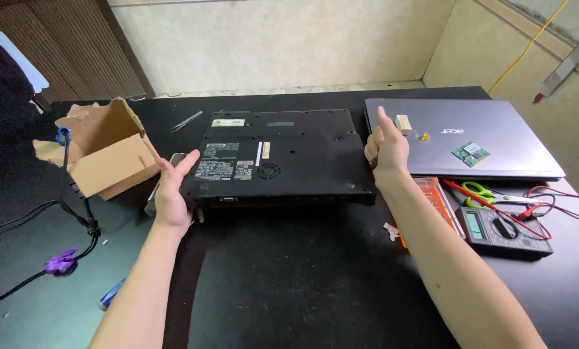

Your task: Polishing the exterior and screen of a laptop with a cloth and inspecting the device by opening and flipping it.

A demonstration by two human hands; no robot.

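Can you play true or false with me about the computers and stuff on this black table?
1. The black laptop lies upside down, its underside with stickers facing up. True.
2. Only one hand touches the black laptop. False: the left hand is on its left side and the right hand on its right side.
3. A silver laptop lies closed to the right of the black one. True.
4. The small green circuit board lies inside the cardboard box. False: it lies on the silver laptop's lid.
5. The scissors have red handles. False: the handles are green.
6. The tweezers lie on the table behind the black laptop. True.
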